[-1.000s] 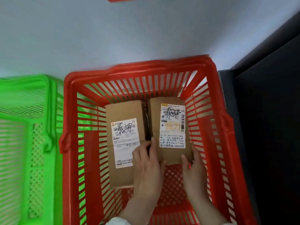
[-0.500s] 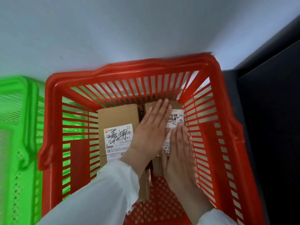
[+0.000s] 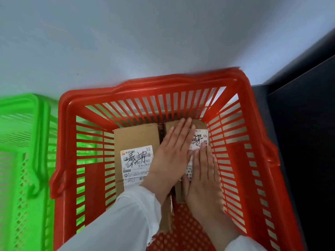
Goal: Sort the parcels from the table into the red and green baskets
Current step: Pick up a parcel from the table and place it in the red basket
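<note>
Two brown cardboard parcels with white shipping labels lie side by side on the floor of the red basket (image 3: pixel 177 82). The left parcel (image 3: pixel 135 140) shows its label and scribbled writing. The right parcel (image 3: pixel 202 134) is mostly covered by both hands. My left hand (image 3: pixel 172 151) lies flat with straight fingers across the right parcel's upper part. My right hand (image 3: pixel 204 171) lies flat with straight fingers on its lower part and label. White sleeves cover both forearms.
A green basket (image 3: pixel 36 124) stands directly left of the red one, touching it. A pale wall rises behind both baskets. A dark surface (image 3: pixel 299 142) runs along the red basket's right side.
One second ago both hands were at the near end of the right parcel. They slid forward and now lie flat on top of it. The view has shifted slightly.
</note>
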